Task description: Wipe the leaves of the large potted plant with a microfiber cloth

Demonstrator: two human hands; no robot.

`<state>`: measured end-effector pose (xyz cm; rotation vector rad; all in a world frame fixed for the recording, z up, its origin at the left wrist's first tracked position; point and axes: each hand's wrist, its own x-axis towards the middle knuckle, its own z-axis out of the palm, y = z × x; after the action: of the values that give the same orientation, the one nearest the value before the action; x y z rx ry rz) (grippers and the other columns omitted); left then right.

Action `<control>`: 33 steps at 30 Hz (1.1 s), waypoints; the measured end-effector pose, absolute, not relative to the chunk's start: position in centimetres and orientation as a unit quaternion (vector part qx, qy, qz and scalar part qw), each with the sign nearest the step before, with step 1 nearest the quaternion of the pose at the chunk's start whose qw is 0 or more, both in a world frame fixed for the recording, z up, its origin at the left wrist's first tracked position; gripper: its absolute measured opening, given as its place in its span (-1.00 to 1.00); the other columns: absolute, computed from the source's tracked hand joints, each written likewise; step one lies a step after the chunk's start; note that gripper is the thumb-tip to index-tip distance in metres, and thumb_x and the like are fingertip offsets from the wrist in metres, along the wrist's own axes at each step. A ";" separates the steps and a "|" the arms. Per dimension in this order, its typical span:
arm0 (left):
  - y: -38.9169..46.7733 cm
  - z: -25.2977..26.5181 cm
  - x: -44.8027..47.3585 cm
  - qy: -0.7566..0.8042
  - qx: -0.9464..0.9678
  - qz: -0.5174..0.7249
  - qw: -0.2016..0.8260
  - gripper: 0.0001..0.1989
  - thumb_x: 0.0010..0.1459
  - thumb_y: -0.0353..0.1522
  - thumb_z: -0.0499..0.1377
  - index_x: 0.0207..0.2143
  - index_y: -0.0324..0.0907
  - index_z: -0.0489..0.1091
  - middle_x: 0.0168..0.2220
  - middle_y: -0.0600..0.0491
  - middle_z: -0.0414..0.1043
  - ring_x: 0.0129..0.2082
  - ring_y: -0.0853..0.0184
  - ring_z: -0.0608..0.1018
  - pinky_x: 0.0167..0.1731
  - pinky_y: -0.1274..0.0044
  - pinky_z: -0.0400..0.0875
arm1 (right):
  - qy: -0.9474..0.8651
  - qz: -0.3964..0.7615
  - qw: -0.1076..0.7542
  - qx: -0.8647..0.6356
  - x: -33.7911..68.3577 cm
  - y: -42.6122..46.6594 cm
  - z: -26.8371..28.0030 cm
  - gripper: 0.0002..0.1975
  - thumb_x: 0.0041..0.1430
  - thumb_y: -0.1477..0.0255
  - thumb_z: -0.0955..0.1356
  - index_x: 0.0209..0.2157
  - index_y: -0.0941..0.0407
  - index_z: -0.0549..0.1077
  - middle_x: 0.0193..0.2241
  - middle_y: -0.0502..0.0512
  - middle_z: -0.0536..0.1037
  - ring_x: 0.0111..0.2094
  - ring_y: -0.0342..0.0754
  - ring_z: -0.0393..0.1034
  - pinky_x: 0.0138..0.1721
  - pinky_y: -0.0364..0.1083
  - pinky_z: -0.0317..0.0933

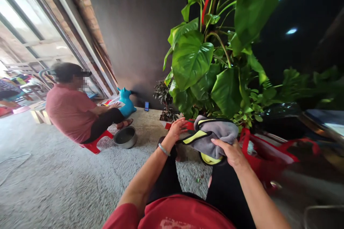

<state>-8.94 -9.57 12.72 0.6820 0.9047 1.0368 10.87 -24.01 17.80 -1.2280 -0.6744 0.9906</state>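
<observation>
A grey fleece garment with black edging and yellow-green panels sits bunched over the person's knees, just in front of the big leafy plant. The right hand has its fingers clamped down on the near edge of the cloth, with a yellow part of it hanging under the palm. The left hand lies at the cloth's left end, fingers spread and resting on or just beside the fabric; whether they grip it I cannot tell. A silver bangle circles the left wrist. No brand or readable writing shows on the garment; the print on the person's red shirt is blurred.

Right behind the cloth stands the large-leaved plant, with a smaller dark-leaved potted plant to its left. A red plastic basket lies just to the right of the knees. On the rough concrete floor to the left is a metal bowl, close by a second person in a pink shirt seated on a low red stool. Beyond them are a blue animal-shaped toy and a phone propped against the dark wall panel.
</observation>
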 end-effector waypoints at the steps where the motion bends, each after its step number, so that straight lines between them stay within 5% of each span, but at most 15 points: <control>1: -10.8 13.1 -9.3 0.384 0.361 0.464 0.712 -0.70 0.16 -0.32 0.36 -0.05 -0.18 0.56 -0.04 -0.14 0.62 -0.15 0.19 0.64 -0.09 0.40 0.50 | -0.321 0.437 0.641 -0.543 11.1 -24.1 17.6 -0.59 -0.50 0.34 0.65 -0.44 0.01 0.66 -0.39 0.01 0.72 -0.30 0.10 0.63 -0.22 -0.02 0.53; 7: -17.8 15.1 -9.5 0.322 0.648 0.427 0.543 -0.38 -0.19 -0.43 0.55 0.01 -0.11 0.62 0.16 -0.11 0.54 0.20 -0.03 0.48 0.19 0.34 0.34 | -0.401 0.393 0.599 -0.571 12.5 -24.7 17.0 -0.67 -0.37 0.28 0.64 -0.44 -0.01 0.66 -0.43 -0.02 0.69 -0.31 0.14 0.59 -0.12 0.09 0.52; 10: -20.2 15.0 -8.4 0.376 0.675 0.409 0.485 -0.65 -0.12 -0.42 0.48 -0.21 -0.16 0.63 -0.16 -0.03 0.60 -0.07 0.09 0.55 0.02 0.39 0.41 | -0.404 0.391 0.619 -0.549 12.2 -25.3 16.9 -0.68 -0.32 0.29 0.64 -0.41 -0.01 0.65 -0.38 -0.04 0.70 -0.25 0.11 0.61 -0.08 0.04 0.51; 13: -22.1 15.2 -7.9 0.386 0.715 0.360 0.459 -0.92 0.11 -0.34 0.33 -0.37 -0.18 0.57 -0.47 0.10 0.45 -0.38 0.26 0.47 -0.24 0.46 0.40 | -0.341 0.394 0.679 -0.517 11.9 -26.0 16.6 -0.63 -0.36 0.33 0.65 -0.40 -0.02 0.61 -0.37 -0.09 0.70 -0.24 0.05 0.61 -0.13 -0.02 0.52; 17: -23.6 16.9 -9.1 0.350 0.751 0.381 0.411 -0.85 0.16 -0.33 0.27 -0.26 -0.16 0.64 -0.35 0.03 0.55 -0.33 0.25 0.53 -0.21 0.49 0.41 | -0.173 0.451 0.734 -0.477 12.5 -26.3 15.7 -0.57 -0.48 0.41 0.63 -0.42 0.03 0.55 -0.42 -0.08 0.68 -0.38 0.00 0.58 -0.29 -0.05 0.54; 24: -20.7 20.1 -13.5 0.420 0.611 0.452 0.496 -0.74 0.12 -0.21 0.30 -0.26 -0.20 0.64 -0.45 0.09 0.51 -0.42 0.32 0.50 -0.33 0.54 0.41 | 0.000 0.539 0.740 -0.402 14.7 -25.4 13.8 -0.72 -0.14 0.44 0.50 -0.28 0.02 0.53 -0.39 -0.07 0.68 -0.38 0.01 0.58 -0.38 0.02 0.52; 33: -17.6 15.6 -15.4 0.452 0.684 0.315 0.478 -0.78 -0.10 -0.38 0.40 -0.30 -0.16 0.66 -0.37 0.06 0.62 -0.35 0.27 0.57 -0.30 0.53 0.45 | -0.106 0.490 0.789 -0.355 15.7 -24.1 17.6 -0.62 -0.23 0.54 0.45 -0.25 0.02 0.57 -0.31 -0.10 0.69 -0.18 0.01 0.60 -0.12 -0.01 0.50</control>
<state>-15.38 -17.59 15.59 1.6703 1.1040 0.7700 15.69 -24.09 17.64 -0.7639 -0.2288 1.0558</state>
